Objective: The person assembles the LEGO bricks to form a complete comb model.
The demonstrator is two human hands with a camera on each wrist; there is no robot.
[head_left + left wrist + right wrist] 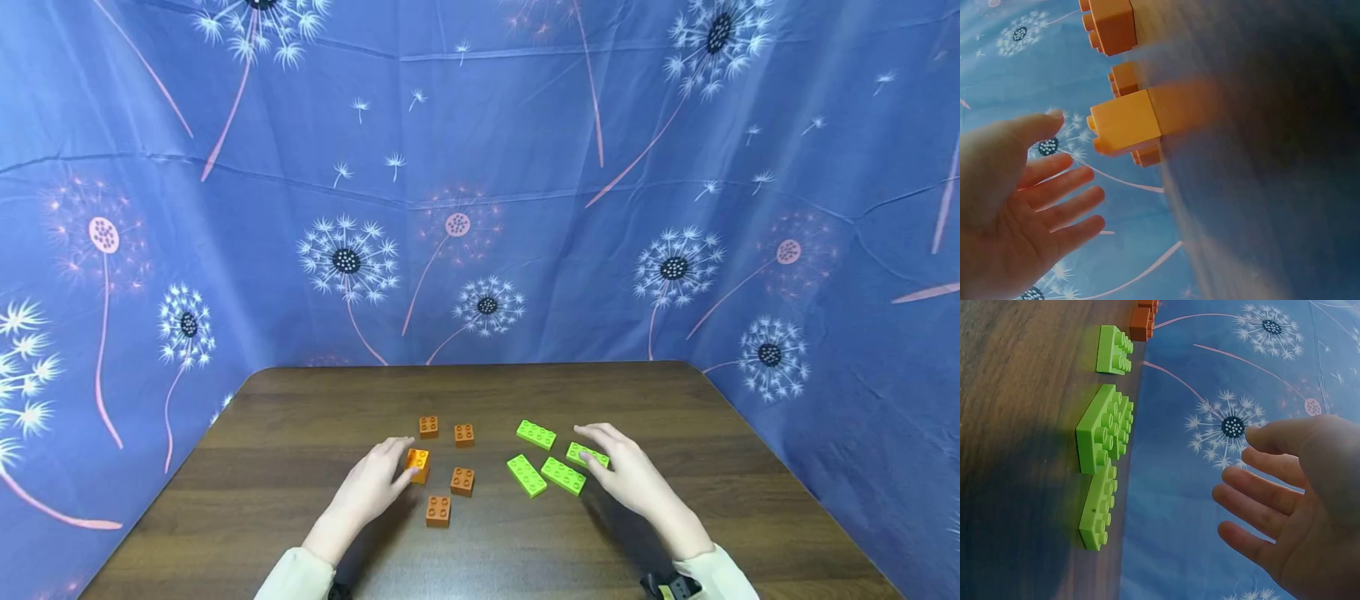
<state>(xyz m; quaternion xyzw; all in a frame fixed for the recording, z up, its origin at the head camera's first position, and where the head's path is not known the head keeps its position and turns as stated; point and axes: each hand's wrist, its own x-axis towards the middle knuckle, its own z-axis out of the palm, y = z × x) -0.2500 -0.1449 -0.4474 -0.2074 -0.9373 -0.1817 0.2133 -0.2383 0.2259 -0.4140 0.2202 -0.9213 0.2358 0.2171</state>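
My left hand (375, 479) hovers beside a bright orange brick (420, 467), fingers spread and relaxed. The left wrist view shows that brick (1124, 123) standing on the table, with a gap between it and the thumb and fingers of the left hand (1035, 200). Over on the right, my right hand (630, 471) hangs above a lime-green eight-stud brick (583, 452), overlapping its end in the head view. Seen from the right wrist, the right hand (1285, 500) has loosely bent fingers and holds nothing; green bricks (1094, 437) lie apart from it.
Several darker orange four-stud bricks (462, 481) lie scattered right of the left hand. More lime-green bricks (527, 476) are grouped left of the right hand. All lie on a brown wooden table (495, 558), with a blue dandelion-print cloth (555, 233) hanging behind it.
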